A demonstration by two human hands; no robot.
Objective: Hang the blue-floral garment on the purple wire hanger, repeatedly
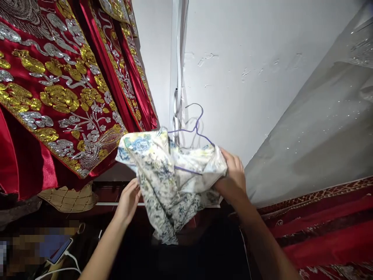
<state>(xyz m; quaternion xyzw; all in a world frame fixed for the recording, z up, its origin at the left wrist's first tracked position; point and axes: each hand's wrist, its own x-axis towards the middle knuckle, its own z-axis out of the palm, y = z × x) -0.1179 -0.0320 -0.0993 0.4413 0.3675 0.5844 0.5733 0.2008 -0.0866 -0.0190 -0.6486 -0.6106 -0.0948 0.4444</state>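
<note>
Phone [60, 251] is lying at the near left edge, screen up, with a white cable [62, 268] trailing off below it. Above and farther back, red embroidered robes [58, 97] are hanging in a row, gold and silver flower work covering them; a beige quilted piece [68, 198] is showing under their hems. Moving right, the left hand [128, 200] is reaching up from the near edge, fingers lying close together against the lower left edge of the floral garment [169, 179]; I cannot tell whether they are pinching the cloth or only touching it. That garment, pale with blue and yellow flowers, is sitting bunched in mid-scene between the two hands, draped on a purple wire hanger [196, 130] whose hook is rising free in front of the white wall [247, 58]. Right of it, the right hand [233, 179] is gripping the garment's right shoulder, fingers curled shut over the cloth. Farther right, a grey plastic cover [314, 128] is slanting down, and red patterned fabric [320, 233] is lying beneath it at near right.
</note>
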